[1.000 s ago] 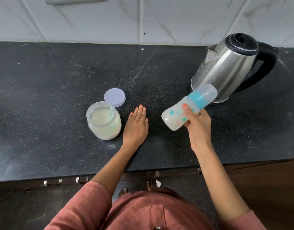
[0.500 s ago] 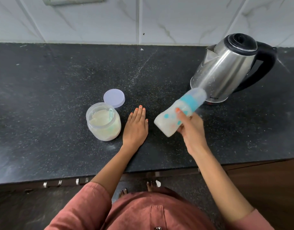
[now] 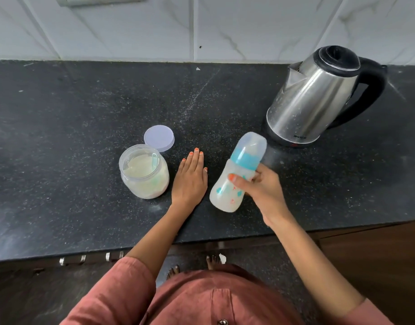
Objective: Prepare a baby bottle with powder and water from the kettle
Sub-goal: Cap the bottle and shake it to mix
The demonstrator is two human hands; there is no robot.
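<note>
My right hand (image 3: 260, 186) grips the baby bottle (image 3: 227, 193) around its middle and holds it tilted above the counter, cap end pointing up toward the kettle. The bottle is capped, has a blue collar and holds milky white liquid. My left hand (image 3: 190, 179) lies flat and palm down on the black counter (image 3: 61, 137), fingers together, holding nothing. Just left of it stands the open jar of pale powder (image 3: 144, 174) with a scoop inside. The steel kettle (image 3: 312, 97) with its black lid and handle stands at the back right on its base.
The jar's round lilac lid (image 3: 159, 138) lies flat behind the jar. A white tiled wall (image 3: 201, 26) runs along the back of the counter. The counter's front edge crosses the frame above a dark floor and wooden cabinet fronts (image 3: 377, 266).
My right hand has swung the bottle from nearly level by the kettle to lower, more leftward and more upright. The left hand, jar, lid and kettle have stayed put.
</note>
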